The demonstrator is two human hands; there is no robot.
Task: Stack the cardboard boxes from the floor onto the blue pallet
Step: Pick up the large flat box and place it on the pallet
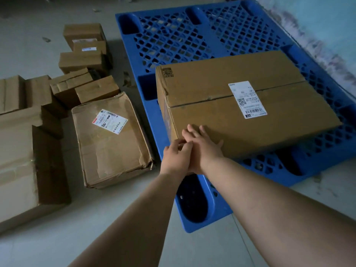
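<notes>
Both forearms reach forward from the bottom of the view, and the two hands meet at the near corner of the large cardboard box (240, 105) on the blue pallet (173, 35). The right hand (202, 145) lies flat with fingers spread on the top face, closed on nothing; it looks like a push or a steadying press. The left hand (178, 157) sits against the box's near-left corner with fingers curled. I cannot tell whether it grips the edge or only rests there, as the right hand partly covers it.

Placed as they are, the hands seem to be nudging the box into position rather than lifting it. It lies skewed to the pallet's edges over the near-right part of the deck, its right-hand corner reaching toward the pallet's right edge, so squaring it up would leave more room for the rest. A white shipping label (247, 99) faces up on its top.

Left of the pallet, on the floor, wait the other boxes: a crumpled flat box (111, 139) just beside the pallet's left edge, a big carton (19, 160) at the far left, and a cluster of small boxes (84, 60) farther back. Most of the stacking is yet to do.
</notes>
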